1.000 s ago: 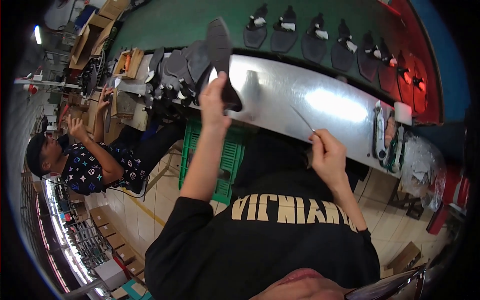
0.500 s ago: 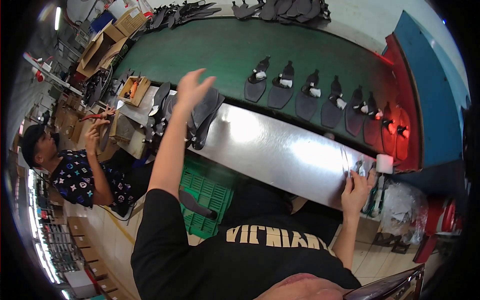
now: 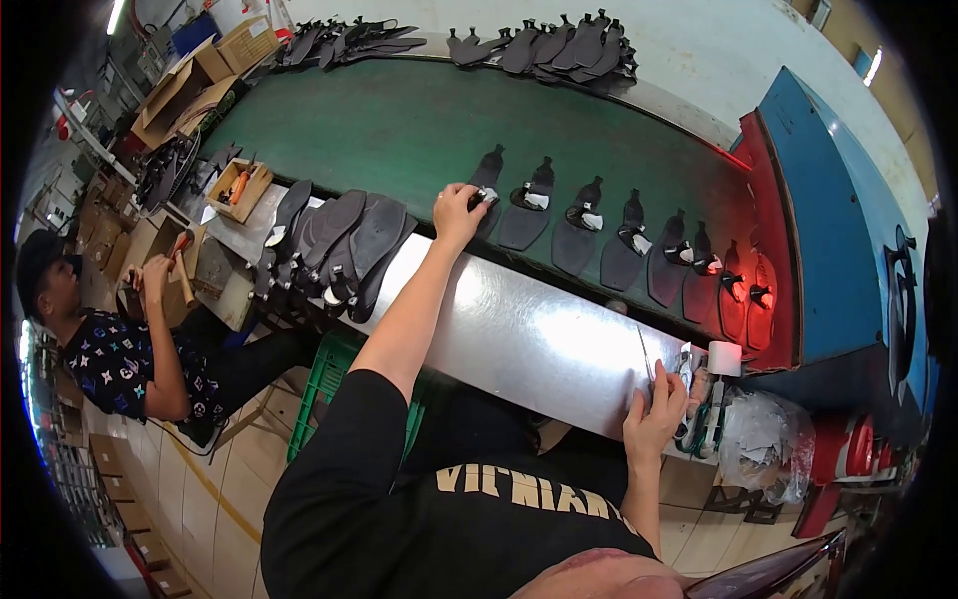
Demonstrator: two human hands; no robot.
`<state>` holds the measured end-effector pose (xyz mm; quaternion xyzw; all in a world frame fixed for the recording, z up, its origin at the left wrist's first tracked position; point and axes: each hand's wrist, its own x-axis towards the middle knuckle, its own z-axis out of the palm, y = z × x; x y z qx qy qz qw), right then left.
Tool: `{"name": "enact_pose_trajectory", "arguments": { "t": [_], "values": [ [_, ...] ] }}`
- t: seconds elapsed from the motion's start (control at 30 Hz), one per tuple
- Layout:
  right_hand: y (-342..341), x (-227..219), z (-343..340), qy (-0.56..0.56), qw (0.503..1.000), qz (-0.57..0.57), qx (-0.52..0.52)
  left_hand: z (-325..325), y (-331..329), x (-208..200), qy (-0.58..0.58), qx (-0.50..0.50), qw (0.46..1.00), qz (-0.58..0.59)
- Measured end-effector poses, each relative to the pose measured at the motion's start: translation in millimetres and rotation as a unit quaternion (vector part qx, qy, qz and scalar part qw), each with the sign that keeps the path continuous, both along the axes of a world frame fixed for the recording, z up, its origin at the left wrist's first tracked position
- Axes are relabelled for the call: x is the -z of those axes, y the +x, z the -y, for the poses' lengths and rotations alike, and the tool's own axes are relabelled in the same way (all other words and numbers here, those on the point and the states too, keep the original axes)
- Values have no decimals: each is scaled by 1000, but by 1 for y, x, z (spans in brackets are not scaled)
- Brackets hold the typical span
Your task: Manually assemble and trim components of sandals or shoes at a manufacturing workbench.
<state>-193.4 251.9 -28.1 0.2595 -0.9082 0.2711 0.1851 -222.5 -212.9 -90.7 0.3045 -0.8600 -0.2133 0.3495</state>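
Observation:
My left hand (image 3: pixel 459 213) reaches over the green belt (image 3: pixel 389 130), its fingers pinched at the strap of the leftmost black sandal (image 3: pixel 489 165). That sandal lies flat, partly covered by my fingers. To its right, several like sandals stand in a row, among them one sandal (image 3: pixel 524 225) with a white wrap at its strap. Above the right end of the metal ledge (image 3: pixel 519 309), my right hand (image 3: pixel 654 414) grips slim metal tweezers (image 3: pixel 644 347), tips pointing away from me.
Dark sandals (image 3: pixel 344 240) lie heaped on the ledge's left. A blue and red machine (image 3: pixel 828 220) stands right, glowing red over the row's end. Tools (image 3: pixel 704 409) and a white roll (image 3: pixel 725 357) sit beside my right hand. A co-worker (image 3: pixel 120 349) at left holds a hammer (image 3: pixel 184 275).
My left hand has come down from the air above the heap, moving right onto the leftmost sandal. The right hand still holds the tweezers. The view has shifted a little.

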Motion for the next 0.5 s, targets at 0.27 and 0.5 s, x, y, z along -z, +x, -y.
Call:
{"name": "enact_pose_trajectory", "arguments": {
  "t": [0.27,0.5],
  "values": [
    [9,-16,17,-435,800,372,-184,-135,71,-110,481,295,800,-205],
    [19,-56,55,-541,586,456,-396,-226,170,-106,658,352,654,-127]
  ]
}}
